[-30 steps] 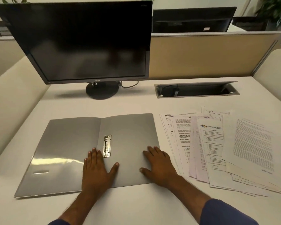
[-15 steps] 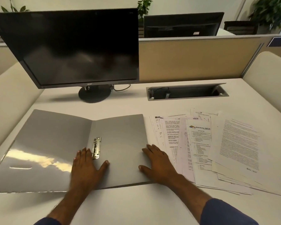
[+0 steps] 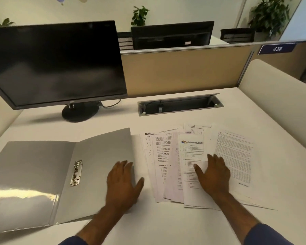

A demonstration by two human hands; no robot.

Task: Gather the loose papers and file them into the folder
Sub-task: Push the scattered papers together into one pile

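Folder (image 3: 42, 175) lies open on the desk (image 3: 166, 227), papers (image 3: 193, 161) fanned out just to its right. Right hand (image 3: 213, 174) rests flat on the sheets, fingers spread; left hand (image 3: 123, 181) lies flat at the folder's right edge, fingers together. Gathering looks about to start: next, sweep the sheets into one squared stack.

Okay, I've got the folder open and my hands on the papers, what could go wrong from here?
1. The papers lie fanned and overlapping, and only the right hand rests flat on them, so sweeping them together may skew or crease sheets.
2. The left hand sits at the folder edge; a nudge might slide it.
3. The clip looks closed, so sheets may not file until it is opened.
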